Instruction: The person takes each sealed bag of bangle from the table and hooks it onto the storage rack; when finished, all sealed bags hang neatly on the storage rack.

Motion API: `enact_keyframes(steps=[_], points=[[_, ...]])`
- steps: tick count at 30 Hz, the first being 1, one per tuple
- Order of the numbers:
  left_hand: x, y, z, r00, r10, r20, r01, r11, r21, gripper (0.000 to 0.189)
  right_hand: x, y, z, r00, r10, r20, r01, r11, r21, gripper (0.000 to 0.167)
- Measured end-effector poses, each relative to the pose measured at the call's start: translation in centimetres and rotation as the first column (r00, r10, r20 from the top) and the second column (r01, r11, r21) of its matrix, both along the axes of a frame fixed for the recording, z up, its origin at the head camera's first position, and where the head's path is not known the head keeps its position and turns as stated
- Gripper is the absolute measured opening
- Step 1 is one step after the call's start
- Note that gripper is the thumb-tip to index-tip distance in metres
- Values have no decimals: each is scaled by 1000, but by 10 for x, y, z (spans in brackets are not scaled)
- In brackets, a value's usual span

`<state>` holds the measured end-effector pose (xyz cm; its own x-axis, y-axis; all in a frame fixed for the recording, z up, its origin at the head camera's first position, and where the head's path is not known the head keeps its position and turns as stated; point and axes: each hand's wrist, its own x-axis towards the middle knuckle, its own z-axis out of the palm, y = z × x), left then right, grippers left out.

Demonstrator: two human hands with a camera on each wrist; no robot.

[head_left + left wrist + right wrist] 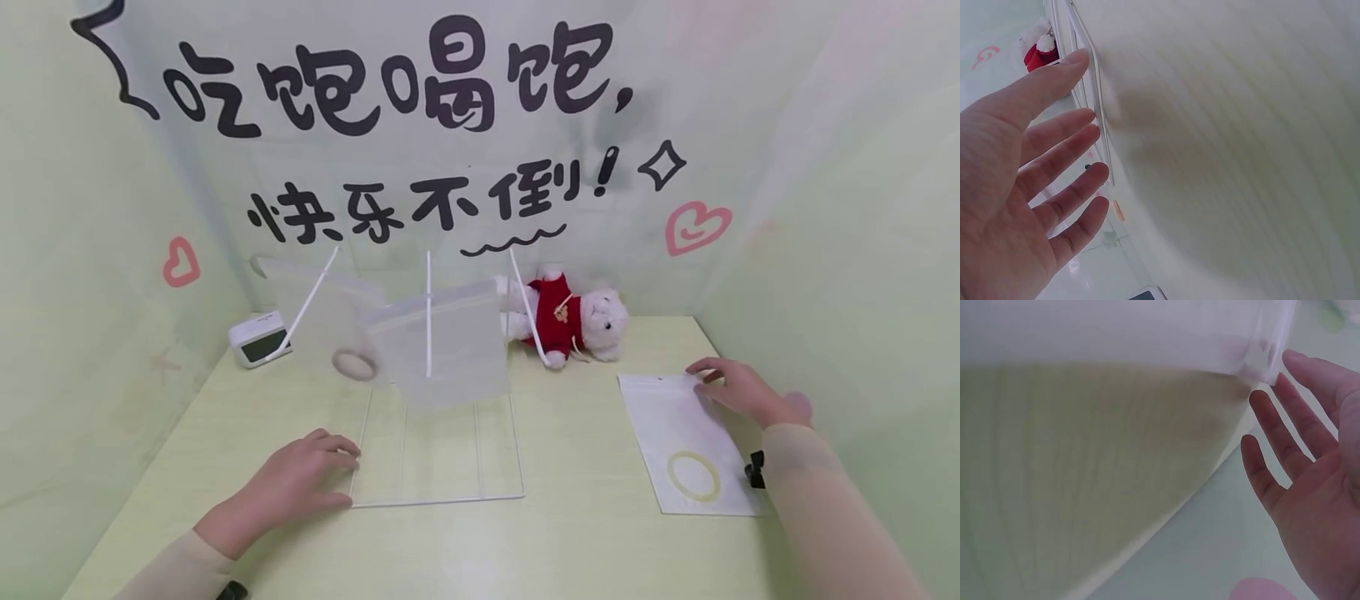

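Note:
In the head view a white wire rack (pixel 438 501) stands on the table. Two translucent zip bags hang at its prongs, a rear left bag (pixel 311 321) and a front bag (pixel 457 350). A brownish ring (pixel 354 364) shows low in the rear one. My left hand (pixel 288 479) is at the rack's left base wire, fingers extended and spread, with thumb tip right at the front corner. At the right lies another zip bag (pixel 652 425) with a yellow ring (pixel 693 477). The thumb and fingertips of my right hand (pixel 742 393) are around its far right corner, apart from each other.
A white digital timer (pixel 258 337) sits at the back left. Behind the rack, toward the right, a white teddy bear (pixel 555 317) in red clothes lies on its side. Printed cloth walls enclose the table (pixel 577 533) at the back and both sides.

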<state>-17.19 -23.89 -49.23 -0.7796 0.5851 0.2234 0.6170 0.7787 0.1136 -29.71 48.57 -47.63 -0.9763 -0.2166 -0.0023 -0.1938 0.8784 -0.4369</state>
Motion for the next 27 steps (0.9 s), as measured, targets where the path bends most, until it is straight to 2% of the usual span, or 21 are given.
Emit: enact_keyframes(steps=[11, 22, 27], points=[[1, 0, 1, 1000, -2, 17, 2, 1000, -8, 38, -10, 2, -7, 1000, -22, -9, 22, 1000, 4, 25], [0, -1, 2, 1000, -8, 18, 8, 1000, -19, 39, -10, -2, -9, 997, -25, -74, 27, 999, 20, 22], [1, 0, 2, 1000, 1, 20, 0, 1000, -21, 38, -5, -6, -3, 994, -31, -103, 34, 999, 24, 15]])
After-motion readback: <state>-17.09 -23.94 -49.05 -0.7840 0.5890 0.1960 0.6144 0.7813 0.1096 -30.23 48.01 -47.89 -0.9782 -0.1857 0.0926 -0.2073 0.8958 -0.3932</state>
